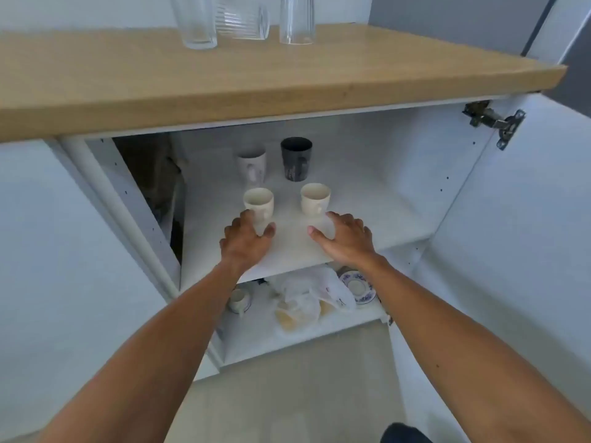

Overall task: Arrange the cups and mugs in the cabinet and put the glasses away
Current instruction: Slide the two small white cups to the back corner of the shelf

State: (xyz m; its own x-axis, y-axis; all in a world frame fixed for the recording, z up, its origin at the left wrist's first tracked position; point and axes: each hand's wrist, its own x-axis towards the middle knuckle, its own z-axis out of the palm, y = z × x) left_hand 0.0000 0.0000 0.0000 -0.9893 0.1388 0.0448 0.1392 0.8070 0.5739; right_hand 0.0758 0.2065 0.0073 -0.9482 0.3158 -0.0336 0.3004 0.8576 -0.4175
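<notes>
Both hands are setting small clear glasses, apparently, on the white cabinet shelf [367, 219]: left hand [246, 239] and right hand [345, 239] each curling around one. Cream ceramic cups [259, 203] are standing at 12 o'clock; next, release gently.

White shelf [367, 206] carries four cups [258, 203] (two rows of two)

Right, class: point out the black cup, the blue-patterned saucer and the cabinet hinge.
black cup [296, 159], head view, middle of its dark side wall.
blue-patterned saucer [357, 285], head view, its white centre on the lower shelf.
cabinet hinge [494, 121], head view, metal arm.
</notes>
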